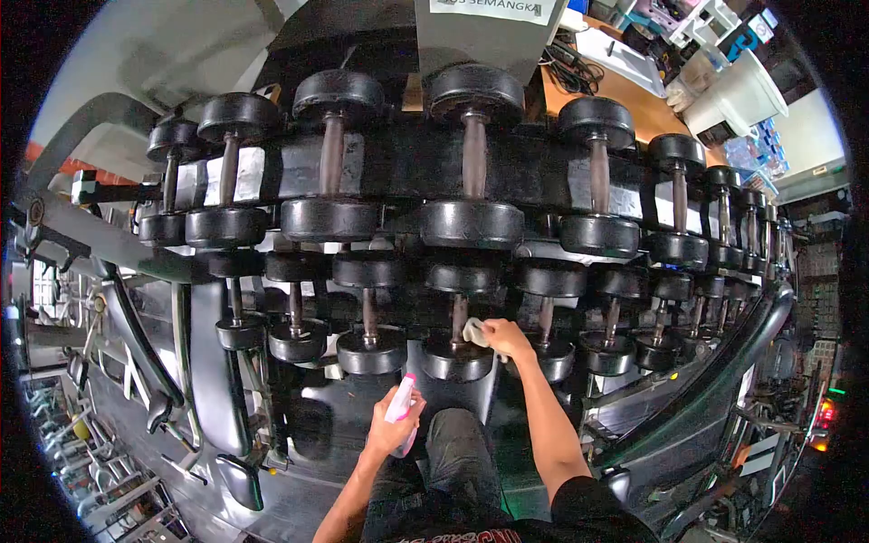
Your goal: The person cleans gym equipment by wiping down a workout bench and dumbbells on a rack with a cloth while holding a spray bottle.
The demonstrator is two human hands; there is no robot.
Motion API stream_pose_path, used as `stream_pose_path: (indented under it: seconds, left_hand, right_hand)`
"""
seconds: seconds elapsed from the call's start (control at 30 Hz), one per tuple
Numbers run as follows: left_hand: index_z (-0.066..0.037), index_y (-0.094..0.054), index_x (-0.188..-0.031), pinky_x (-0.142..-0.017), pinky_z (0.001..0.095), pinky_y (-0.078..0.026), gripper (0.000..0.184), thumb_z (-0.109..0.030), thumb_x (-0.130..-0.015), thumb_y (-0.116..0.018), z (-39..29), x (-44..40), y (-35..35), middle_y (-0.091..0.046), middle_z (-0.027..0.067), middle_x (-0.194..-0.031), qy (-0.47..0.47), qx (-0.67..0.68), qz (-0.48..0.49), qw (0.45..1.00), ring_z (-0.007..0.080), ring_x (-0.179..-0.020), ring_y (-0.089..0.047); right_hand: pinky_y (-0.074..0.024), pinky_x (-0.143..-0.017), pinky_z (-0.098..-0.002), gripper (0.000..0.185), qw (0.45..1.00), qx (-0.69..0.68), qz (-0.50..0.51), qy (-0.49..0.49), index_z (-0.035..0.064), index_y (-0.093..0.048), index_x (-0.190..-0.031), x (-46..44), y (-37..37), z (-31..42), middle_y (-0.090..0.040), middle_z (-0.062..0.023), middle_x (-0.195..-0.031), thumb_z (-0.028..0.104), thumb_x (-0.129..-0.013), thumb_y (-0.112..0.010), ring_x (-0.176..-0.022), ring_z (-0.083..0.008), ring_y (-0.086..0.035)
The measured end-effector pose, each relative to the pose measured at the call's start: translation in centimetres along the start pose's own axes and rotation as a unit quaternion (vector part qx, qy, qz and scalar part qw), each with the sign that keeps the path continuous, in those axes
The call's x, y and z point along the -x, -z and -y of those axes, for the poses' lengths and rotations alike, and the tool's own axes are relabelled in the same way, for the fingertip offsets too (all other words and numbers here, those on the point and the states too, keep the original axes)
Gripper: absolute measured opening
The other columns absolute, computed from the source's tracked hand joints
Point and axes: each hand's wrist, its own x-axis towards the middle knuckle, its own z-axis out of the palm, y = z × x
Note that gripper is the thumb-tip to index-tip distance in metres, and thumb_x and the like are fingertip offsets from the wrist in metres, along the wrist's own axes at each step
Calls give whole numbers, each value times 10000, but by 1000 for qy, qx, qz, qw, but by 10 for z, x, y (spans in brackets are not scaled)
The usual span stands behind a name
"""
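Note:
My left hand (392,423) is closed around a pink and white spray bottle (401,398), held low in front of the rack. With my right hand (507,338) I grip a pale cloth (474,331). The cloth touches or lies very close to the handle and front head of a black dumbbell (457,359) in the lower row. Beside it on the left rests another lower-row dumbbell (371,351), and on the right a further one (550,357) sits partly behind my right hand.
An upper row of larger dumbbells (472,224) runs above on the black rack (403,163). Behind it, a wooden desk (638,107) bears a white bucket (738,95) and cables (572,68). A padded bench (220,362) stands at left; a dark curved rack rail (697,380) slopes at right.

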Motion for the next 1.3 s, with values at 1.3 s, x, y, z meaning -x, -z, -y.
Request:
stream_pose_path:
  seconds: [1.3]
  left_hand:
    - [-31, -606, -908, -647, 377, -510, 144, -111, -796, -649, 61, 42, -2, -640, 164, -725, -156, -201, 9, 967, 309, -712, -669]
  right_hand:
    - [-413, -999, -447, 440, 483, -791, -376, -1, 114, -415, -1349, 326, -133, -1, -493, -60, -1308, 345, -984, -336, -1189, -278, -493]
